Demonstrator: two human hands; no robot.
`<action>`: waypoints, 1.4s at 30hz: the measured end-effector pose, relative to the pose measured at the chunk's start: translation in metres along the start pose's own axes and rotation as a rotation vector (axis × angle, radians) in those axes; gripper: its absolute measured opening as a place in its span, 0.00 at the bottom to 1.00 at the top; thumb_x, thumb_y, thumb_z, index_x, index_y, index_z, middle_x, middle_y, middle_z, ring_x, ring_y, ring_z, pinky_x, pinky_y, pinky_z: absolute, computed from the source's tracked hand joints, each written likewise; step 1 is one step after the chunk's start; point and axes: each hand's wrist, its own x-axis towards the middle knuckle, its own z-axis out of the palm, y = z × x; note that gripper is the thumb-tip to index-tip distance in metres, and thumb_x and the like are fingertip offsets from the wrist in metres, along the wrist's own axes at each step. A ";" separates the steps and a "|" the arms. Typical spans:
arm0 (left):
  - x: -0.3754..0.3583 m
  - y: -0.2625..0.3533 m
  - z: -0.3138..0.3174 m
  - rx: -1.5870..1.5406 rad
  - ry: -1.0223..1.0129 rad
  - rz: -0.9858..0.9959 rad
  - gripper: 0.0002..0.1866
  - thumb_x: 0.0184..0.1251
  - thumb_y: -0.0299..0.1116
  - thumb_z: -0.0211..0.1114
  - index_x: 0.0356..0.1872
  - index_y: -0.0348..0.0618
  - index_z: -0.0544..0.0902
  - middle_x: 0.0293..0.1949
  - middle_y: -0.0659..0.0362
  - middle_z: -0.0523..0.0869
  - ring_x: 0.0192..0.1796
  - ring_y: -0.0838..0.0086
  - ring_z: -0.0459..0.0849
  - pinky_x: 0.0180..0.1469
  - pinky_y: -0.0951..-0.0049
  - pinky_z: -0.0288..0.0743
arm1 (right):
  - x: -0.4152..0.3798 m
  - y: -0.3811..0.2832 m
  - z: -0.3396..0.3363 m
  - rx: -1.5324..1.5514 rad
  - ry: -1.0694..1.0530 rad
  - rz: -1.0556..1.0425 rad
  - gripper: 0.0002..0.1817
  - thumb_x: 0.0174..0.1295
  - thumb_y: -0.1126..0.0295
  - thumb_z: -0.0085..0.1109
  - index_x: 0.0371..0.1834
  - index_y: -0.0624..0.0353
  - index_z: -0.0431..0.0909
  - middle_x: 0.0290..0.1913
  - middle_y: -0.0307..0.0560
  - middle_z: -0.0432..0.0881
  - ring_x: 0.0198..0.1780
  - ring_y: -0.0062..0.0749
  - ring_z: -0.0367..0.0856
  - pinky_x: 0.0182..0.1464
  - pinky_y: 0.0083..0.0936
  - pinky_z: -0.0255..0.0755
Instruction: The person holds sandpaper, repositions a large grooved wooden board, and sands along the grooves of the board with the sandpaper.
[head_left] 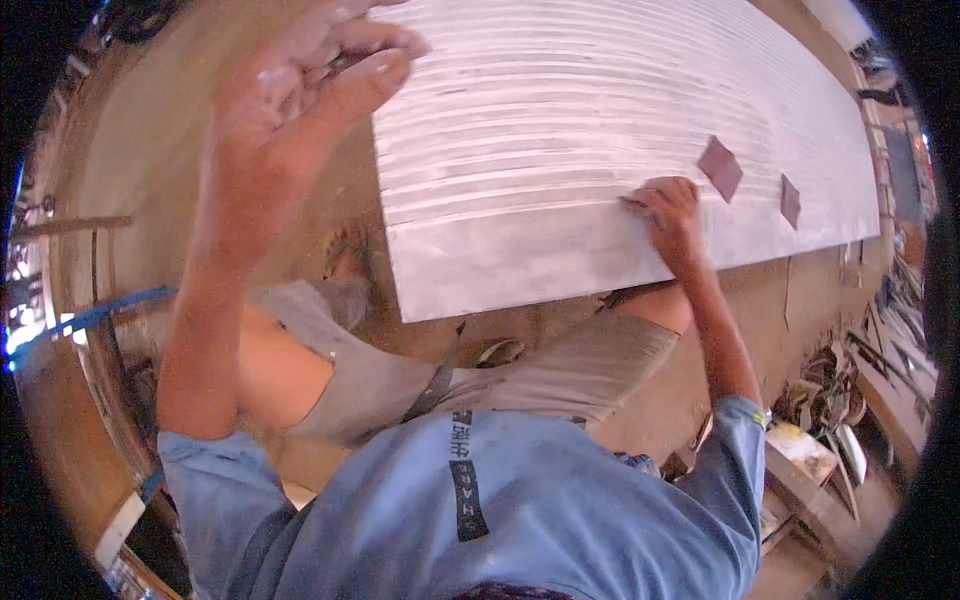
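Note:
A large white grooved panel [520, 235] lies in front of me. My right hand [672, 215] rests on it near the close edge, fingers bent down over a small dark piece that looks like sandpaper [632, 203]; most of it is hidden beneath the fingers. Up at the left, off the panel's corner, my left hand [300, 100] is raised in the air. Its fingers are loosely curled with the thumb apart, and nothing shows between them. Pale dust marks that hand. Two reddish-brown sandpaper squares [719, 169] [790, 201] lie on the panel, right of my right hand.
My knees straddle the area by the panel's near edge, above a dusty brown floor [150, 150]. Wood scraps and offcuts [830, 390] are piled at the right. A blue bar [120, 305] and a wooden frame stand at the left.

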 end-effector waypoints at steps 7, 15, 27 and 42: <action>0.008 0.002 0.012 0.255 0.016 0.237 0.23 0.69 0.33 0.67 0.63 0.41 0.77 0.55 0.52 0.85 0.52 0.71 0.83 0.52 0.70 0.78 | 0.113 -0.209 0.116 0.370 0.035 -0.360 0.10 0.56 0.74 0.55 0.41 0.54 0.81 0.40 0.47 0.78 0.46 0.45 0.76 0.54 0.41 0.67; -0.016 -0.004 -0.016 0.266 0.001 0.245 0.20 0.63 0.29 0.69 0.58 0.45 0.83 0.51 0.60 0.88 0.50 0.74 0.85 0.54 0.71 0.78 | 0.058 -0.077 0.029 0.093 -0.223 -0.133 0.13 0.54 0.72 0.60 0.43 0.48 0.82 0.38 0.48 0.78 0.47 0.47 0.75 0.53 0.46 0.66; -0.018 -0.031 -0.013 0.432 -0.009 0.469 0.18 0.63 0.35 0.68 0.54 0.46 0.84 0.50 0.52 0.87 0.53 0.57 0.84 0.58 0.63 0.76 | 0.072 -0.096 0.054 0.178 -0.368 -0.271 0.10 0.60 0.69 0.55 0.43 0.47 0.82 0.39 0.44 0.79 0.48 0.44 0.75 0.57 0.44 0.66; -0.011 -0.037 -0.007 0.566 -0.045 0.360 0.18 0.62 0.32 0.70 0.54 0.47 0.85 0.49 0.52 0.87 0.53 0.60 0.84 0.58 0.64 0.75 | 0.036 -0.082 0.059 0.060 -0.107 -0.163 0.10 0.56 0.69 0.60 0.42 0.46 0.83 0.40 0.38 0.76 0.51 0.40 0.74 0.59 0.46 0.61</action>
